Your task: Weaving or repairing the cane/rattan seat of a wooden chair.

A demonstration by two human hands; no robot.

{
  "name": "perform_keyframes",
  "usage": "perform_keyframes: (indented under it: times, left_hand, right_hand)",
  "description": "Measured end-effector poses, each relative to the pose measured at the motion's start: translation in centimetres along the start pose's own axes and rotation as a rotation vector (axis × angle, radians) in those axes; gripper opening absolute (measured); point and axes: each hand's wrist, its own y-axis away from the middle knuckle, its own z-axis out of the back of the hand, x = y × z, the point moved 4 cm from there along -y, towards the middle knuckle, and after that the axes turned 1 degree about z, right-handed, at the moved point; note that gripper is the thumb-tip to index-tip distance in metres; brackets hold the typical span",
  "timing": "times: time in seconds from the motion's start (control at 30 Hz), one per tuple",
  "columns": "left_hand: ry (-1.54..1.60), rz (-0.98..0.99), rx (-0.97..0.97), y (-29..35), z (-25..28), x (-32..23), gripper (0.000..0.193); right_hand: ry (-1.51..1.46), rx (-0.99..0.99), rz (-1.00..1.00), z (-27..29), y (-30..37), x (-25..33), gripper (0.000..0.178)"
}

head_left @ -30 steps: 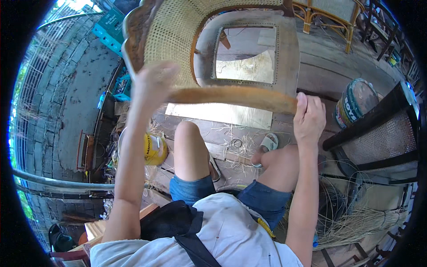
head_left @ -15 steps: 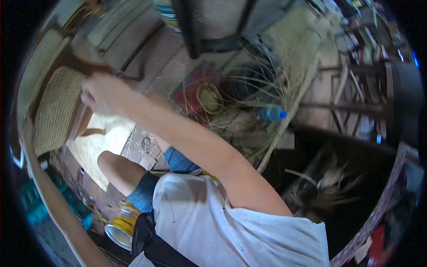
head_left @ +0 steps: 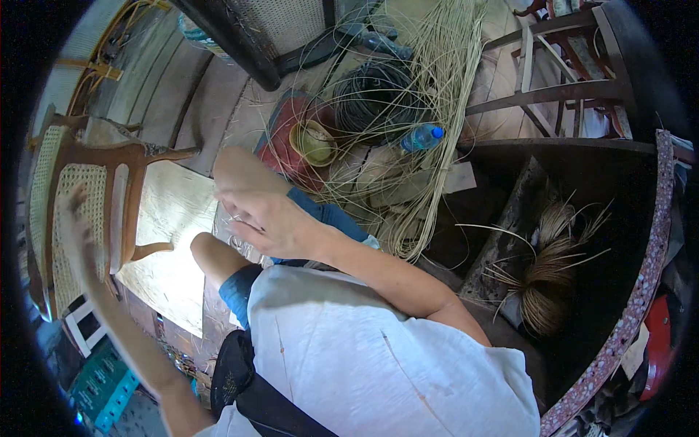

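Observation:
A wooden chair (head_left: 120, 218) with woven cane panels lies tipped over at the left. My left hand (head_left: 79, 215) is raised in front of its cane seat (head_left: 84, 178). That hand is smeared by motion, and I cannot tell whether it touches the cane or holds a strand. Above my lap, close to my knees, is my right hand (head_left: 273, 222). Its thumb and fingers are loosely bent and apart, with nothing visible between them. A pale board (head_left: 171, 218) lies on the floor beside the chair legs.
Long cane strands (head_left: 451, 80) spread across the floor ahead, near a dark coil (head_left: 375, 98), a yellowish bowl (head_left: 313, 142) and a blue-capped water bottle (head_left: 421, 138). At right, a cane bundle (head_left: 546, 298) lies inside a dark recess with a speckled rim (head_left: 641, 284). Wooden frames (head_left: 553, 95) stand beyond.
My right hand has come away from the chair, back toward my lap. My left hand now shows before the cane seat. The whole view has shifted, bringing the cane bundle clearly into sight.

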Motion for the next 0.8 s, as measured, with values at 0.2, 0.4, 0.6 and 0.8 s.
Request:
perform_keyframes:
  times: [0.2, 0.4, 0.6, 0.8]
  left_hand:
    - [1.650, 0.494, 0.094, 6.7, -11.5, -27.7, 0.046]
    - [1.437, 0.160, 0.204, 9.0, -11.2, -30.6, 0.051]
    - [0.807, 0.180, 0.604, 11.4, -12.3, -18.7, 0.039]
    - [0.629, 0.560, 0.498, 17.4, -13.8, -2.8, 0.032]
  right_hand:
    - [-0.023, -0.096, 0.140, 1.6, 1.3, 4.5, 0.059]
    - [0.685, -0.652, 0.064, 22.6, 9.8, 2.5, 0.016]
    - [0.345, -0.927, -1.055, 43.9, 32.7, -13.9, 0.032]
    - [0.378, -0.851, -1.587, 51.5, 47.6, -22.5, 0.038]
